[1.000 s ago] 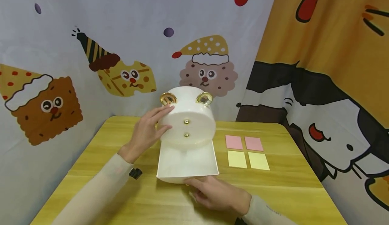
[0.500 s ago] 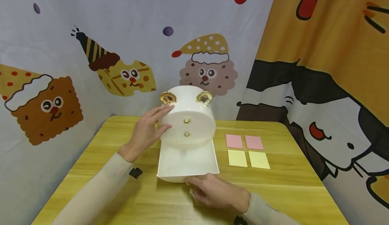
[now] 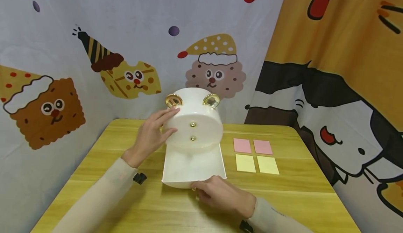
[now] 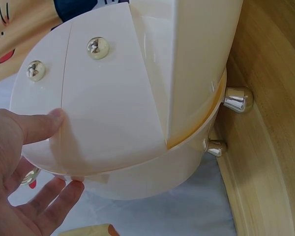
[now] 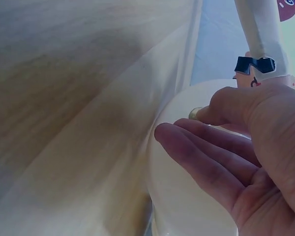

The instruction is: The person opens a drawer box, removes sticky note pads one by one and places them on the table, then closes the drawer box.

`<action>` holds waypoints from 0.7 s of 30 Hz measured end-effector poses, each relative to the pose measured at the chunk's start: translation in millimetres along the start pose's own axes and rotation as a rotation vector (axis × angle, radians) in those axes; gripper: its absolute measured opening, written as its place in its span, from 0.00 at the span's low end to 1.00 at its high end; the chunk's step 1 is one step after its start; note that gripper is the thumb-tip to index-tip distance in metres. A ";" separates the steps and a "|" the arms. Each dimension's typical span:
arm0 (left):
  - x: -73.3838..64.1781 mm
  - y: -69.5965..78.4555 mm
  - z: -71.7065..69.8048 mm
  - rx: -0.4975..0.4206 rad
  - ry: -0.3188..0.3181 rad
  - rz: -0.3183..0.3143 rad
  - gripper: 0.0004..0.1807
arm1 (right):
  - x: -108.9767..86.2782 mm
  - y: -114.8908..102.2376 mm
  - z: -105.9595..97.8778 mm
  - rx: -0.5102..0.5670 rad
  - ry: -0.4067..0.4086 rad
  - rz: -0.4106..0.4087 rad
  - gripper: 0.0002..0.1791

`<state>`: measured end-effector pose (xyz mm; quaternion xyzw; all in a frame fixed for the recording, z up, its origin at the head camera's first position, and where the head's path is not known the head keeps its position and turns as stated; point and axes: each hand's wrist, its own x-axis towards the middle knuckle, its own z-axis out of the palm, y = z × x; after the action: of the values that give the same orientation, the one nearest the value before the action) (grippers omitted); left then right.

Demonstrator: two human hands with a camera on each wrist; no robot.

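A white rounded desktop drawer box with gold ear-like rings stands on the table. Its bottom drawer is pulled out toward me, and the drawer's visible inside is bare. Two gold knobs sit on the shut fronts above. My left hand rests against the box's left side. In the left wrist view its thumb presses the front face, while the fingertips touch the curved side. My right hand is at the open drawer's front, pinching its gold knob at the thumb tip, its other fingers extended below.
On the wooden table, right of the box, lie two pink sticky-note pads and two yellow ones. Behind the table hangs a cartoon-printed curtain. Metallic feet show under the box.
My right hand has shifted slightly at the drawer front, and more of the gold knob shows below its fingers. The left hand, box and pads keep their places; the view tips slightly.
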<state>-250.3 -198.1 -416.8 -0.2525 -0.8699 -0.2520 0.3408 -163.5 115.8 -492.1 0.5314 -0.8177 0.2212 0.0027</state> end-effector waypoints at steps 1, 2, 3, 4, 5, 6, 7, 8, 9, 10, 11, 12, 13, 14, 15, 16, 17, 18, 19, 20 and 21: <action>0.1 -0.1 0.0 0.002 0.000 -0.001 0.45 | 0.5 0.0 -0.5 -0.003 -0.002 0.008 0.17; 0.2 -0.1 0.0 0.002 0.000 -0.002 0.45 | 1.0 0.0 -0.9 -0.009 -0.005 0.015 0.17; 0.3 0.0 0.0 0.003 -0.002 -0.002 0.45 | 1.5 0.0 -1.3 -0.008 -0.010 0.024 0.17; 0.4 0.0 0.0 0.006 -0.003 -0.004 0.45 | 2.0 0.1 -1.8 -0.013 -0.012 0.030 0.18; 0.3 0.0 -0.1 0.006 -0.004 -0.006 0.45 | 2.7 0.4 -2.0 -0.020 -0.013 0.034 0.18; 0.2 0.0 -0.3 0.008 -0.004 -0.006 0.45 | 3.1 0.7 -2.2 -0.018 -0.015 0.039 0.19; -0.1 -0.2 -0.4 0.010 -0.004 -0.008 0.45 | 3.7 0.9 -2.3 -0.018 -0.013 0.040 0.19; -0.3 -0.4 -0.5 0.010 -0.005 -0.010 0.46 | 4.2 1.0 -2.4 -0.021 -0.012 0.041 0.19; -0.6 -0.5 -0.6 0.011 -0.004 -0.011 0.46 | 4.6 1.2 -2.5 -0.021 -0.010 0.042 0.18; -0.8 -0.7 -0.6 0.012 -0.005 -0.013 0.46 | 5.0 1.6 -2.5 -0.027 -0.007 0.043 0.18; -0.9 -0.8 -0.7 0.011 -0.004 -0.013 0.46 | 5.3 1.7 -2.7 -0.029 -0.007 0.047 0.18; -1.0 -1.0 -0.6 0.011 -0.003 -0.013 0.46 | 5.9 1.7 -3.0 -0.032 -0.008 0.051 0.18; -1.0 -1.1 -0.6 0.010 -0.002 -0.014 0.46 | 6.4 1.7 -3.4 -0.038 -0.008 0.055 0.17; -0.9 -1.0 -0.7 0.009 -0.002 -0.015 0.45 | 6.6 1.8 -3.9 -0.039 -0.010 0.062 0.17; -0.8 -1.0 -0.6 0.008 -0.002 -0.015 0.45 | 6.9 2.0 -4.3 -0.041 -0.012 0.068 0.17; -0.7 -1.0 -0.5 0.007 -0.002 -0.015 0.45 | 7.3 2.1 -4.7 -0.044 -0.013 0.073 0.17; -0.6 -1.1 -0.4 0.006 -0.001 -0.015 0.45 | 7.5 2.2 -5.1 -0.044 -0.014 0.076 0.16; -0.5 -1.2 -0.2 0.006 -0.002 -0.016 0.45 | 7.6 2.4 -5.3 -0.048 -0.012 0.076 0.16; -0.4 -1.1 0.1 0.005 -0.003 -0.016 0.45 | 7.3 2.7 -5.4 -0.049 -0.010 0.076 0.16; -0.5 -1.3 0.4 0.006 -0.005 -0.017 0.45 | 7.2 3.0 -5.5 -0.049 -0.009 0.076 0.16; -0.5 -1.3 0.8 0.006 -0.007 -0.018 0.45 | 7.4 3.2 -5.4 -0.054 -0.006 0.076 0.15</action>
<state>-251.1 -198.7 -418.1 -0.2445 -0.8740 -0.2513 0.3363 -170.7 112.4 -486.5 0.5004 -0.8430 0.1975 0.0060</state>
